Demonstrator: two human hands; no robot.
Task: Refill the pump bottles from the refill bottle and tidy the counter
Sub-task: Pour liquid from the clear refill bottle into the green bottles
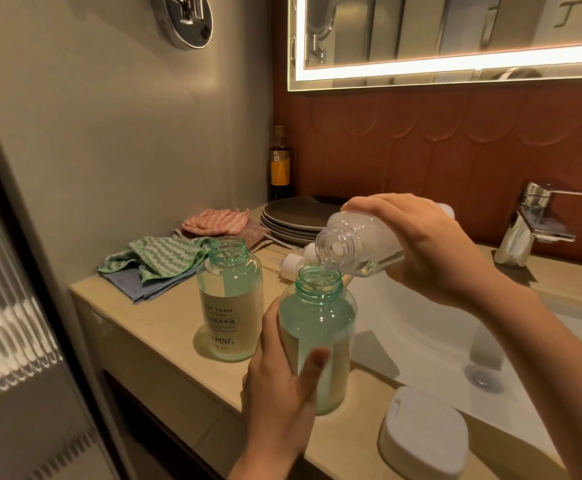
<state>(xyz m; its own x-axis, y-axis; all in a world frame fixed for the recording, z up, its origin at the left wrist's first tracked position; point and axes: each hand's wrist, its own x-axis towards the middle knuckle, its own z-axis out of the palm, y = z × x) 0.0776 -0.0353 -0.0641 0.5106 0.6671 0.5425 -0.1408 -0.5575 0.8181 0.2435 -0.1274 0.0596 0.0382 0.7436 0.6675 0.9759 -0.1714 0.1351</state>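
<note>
Along the beige counter [164,344], against the wall, lay a green zigzag cloth [157,258] on a blue cloth [151,289], with a pink cloth [213,221] behind them. A stack of dark plates [293,216] stood further back in front of a dark bottle [279,168]. White pump tops [293,265] lay between the plates and the two pump bottles, partly hidden by them. A white lidded box [424,434] sat on the near rim of the sink [421,327], and a chrome faucet [532,223] stood at its far side.

The left hand [282,386] gripped the nearer pump bottle [320,327] at the counter's edge beside the sink, fingers wrapped round it and thumb across its front. The right hand [431,244] clasped the clear refill bottle [358,244], tilted with its open mouth just over the pump bottle's open neck; a thin clear stream ran down into it. A little liquid pooled along the refill bottle's lower side. Both green-tinted pump bottles held pale liquid well up their bodies.

The second pump bottle [230,299] stood uncapped just left of the held one, its label reading "FOAM" and "YAPING", with a line of Chinese characters between.
</note>
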